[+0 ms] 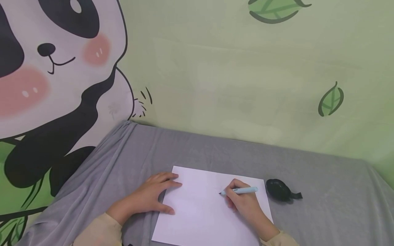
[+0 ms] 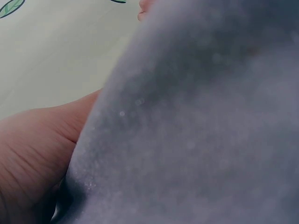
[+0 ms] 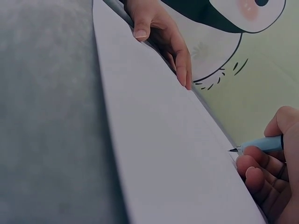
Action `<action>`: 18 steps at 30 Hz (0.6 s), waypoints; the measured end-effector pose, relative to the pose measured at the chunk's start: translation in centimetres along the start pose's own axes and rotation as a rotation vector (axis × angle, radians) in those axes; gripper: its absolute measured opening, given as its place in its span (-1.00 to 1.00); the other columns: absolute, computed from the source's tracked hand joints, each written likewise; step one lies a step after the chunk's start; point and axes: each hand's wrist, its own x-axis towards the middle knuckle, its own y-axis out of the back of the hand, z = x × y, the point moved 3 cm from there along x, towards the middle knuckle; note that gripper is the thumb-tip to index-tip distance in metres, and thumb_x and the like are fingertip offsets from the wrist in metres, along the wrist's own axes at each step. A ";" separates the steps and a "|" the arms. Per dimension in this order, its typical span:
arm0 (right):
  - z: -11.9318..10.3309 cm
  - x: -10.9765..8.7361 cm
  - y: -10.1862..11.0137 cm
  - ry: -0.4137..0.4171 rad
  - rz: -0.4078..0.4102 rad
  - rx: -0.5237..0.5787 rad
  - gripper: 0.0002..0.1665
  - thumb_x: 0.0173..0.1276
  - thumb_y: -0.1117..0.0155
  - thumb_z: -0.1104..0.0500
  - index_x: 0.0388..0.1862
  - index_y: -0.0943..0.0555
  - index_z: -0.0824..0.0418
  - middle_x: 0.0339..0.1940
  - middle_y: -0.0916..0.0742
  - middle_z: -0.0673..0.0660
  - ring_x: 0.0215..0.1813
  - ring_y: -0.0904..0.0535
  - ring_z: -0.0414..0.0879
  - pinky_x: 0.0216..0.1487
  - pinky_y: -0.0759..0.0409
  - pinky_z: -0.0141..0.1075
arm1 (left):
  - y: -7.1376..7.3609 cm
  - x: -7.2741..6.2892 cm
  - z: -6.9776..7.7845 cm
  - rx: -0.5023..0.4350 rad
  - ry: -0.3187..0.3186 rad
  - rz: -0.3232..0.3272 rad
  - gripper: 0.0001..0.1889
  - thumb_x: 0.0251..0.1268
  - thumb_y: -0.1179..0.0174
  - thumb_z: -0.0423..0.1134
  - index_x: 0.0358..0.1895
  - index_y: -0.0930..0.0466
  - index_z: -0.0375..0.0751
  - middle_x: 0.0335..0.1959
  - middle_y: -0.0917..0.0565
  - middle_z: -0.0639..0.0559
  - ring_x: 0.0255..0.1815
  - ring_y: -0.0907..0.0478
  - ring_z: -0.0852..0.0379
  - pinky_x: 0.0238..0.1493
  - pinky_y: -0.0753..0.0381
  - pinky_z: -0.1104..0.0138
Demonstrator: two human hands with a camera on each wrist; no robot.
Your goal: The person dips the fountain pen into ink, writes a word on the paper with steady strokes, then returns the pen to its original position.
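A white sheet of paper (image 1: 197,218) lies on the grey cloth. My right hand (image 1: 244,203) pinches a light blue fountain pen (image 1: 246,190) between thumb and fingers, over the upper right part of the sheet. In the right wrist view the pen's dark nib (image 3: 233,150) points left, close over the paper (image 3: 154,116). At the sheet's left edge rests my left hand (image 1: 152,193), fingers spread and fingertips on the paper. Part of that hand (image 2: 37,149) shows in the left wrist view, where blurred grey cloth hides the rest.
Just right of the paper sits a glossy black oval object (image 1: 278,190) with a short narrow end. Grey cloth (image 1: 323,184) covers the surface, with folds at the left. Behind it stands a pale green wall (image 1: 215,85) printed with leaves and a large panda (image 1: 61,85).
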 end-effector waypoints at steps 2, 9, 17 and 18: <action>0.0 0.0 0.0 0.000 -0.009 0.004 -0.84 0.31 -0.17 0.28 -0.48 -0.53 0.27 -0.72 -0.59 0.10 -0.73 -0.43 -0.20 -0.72 -0.37 -0.46 | 0.0 0.0 0.0 -0.004 0.002 0.001 -0.24 -0.16 -0.44 0.20 0.21 -0.53 -0.01 0.33 -0.43 -0.04 0.37 -0.30 -0.19 0.30 -0.25 -0.17; -0.1 -0.1 -0.1 0.017 -0.032 -0.006 -0.83 0.32 -0.18 0.27 -0.49 -0.52 0.27 -0.74 -0.57 0.10 -0.75 -0.42 -0.20 -0.73 -0.36 -0.46 | 0.0 0.0 0.1 -0.013 -0.002 0.003 -0.24 -0.15 -0.44 0.20 0.21 -0.53 -0.01 0.33 -0.43 -0.04 0.37 -0.30 -0.19 0.29 -0.25 -0.16; -0.2 -0.2 -0.3 0.025 -0.066 -0.009 -0.83 0.31 -0.18 0.26 -0.49 -0.51 0.27 -0.72 -0.57 0.10 -0.75 -0.40 -0.21 -0.73 -0.36 -0.45 | 0.0 0.1 0.1 -0.019 0.019 -0.016 -0.24 -0.15 -0.44 0.20 0.22 -0.53 0.00 0.35 -0.41 -0.03 0.38 -0.29 -0.18 0.31 -0.23 -0.16; -0.2 -0.2 -0.3 0.028 -0.073 -0.009 -0.83 0.31 -0.18 0.26 -0.48 -0.51 0.28 -0.72 -0.57 0.10 -0.75 -0.40 -0.21 -0.73 -0.36 -0.45 | 0.0 0.1 0.1 -0.020 0.019 -0.017 -0.24 -0.15 -0.44 0.20 0.22 -0.53 0.00 0.35 -0.41 -0.03 0.38 -0.29 -0.18 0.31 -0.23 -0.16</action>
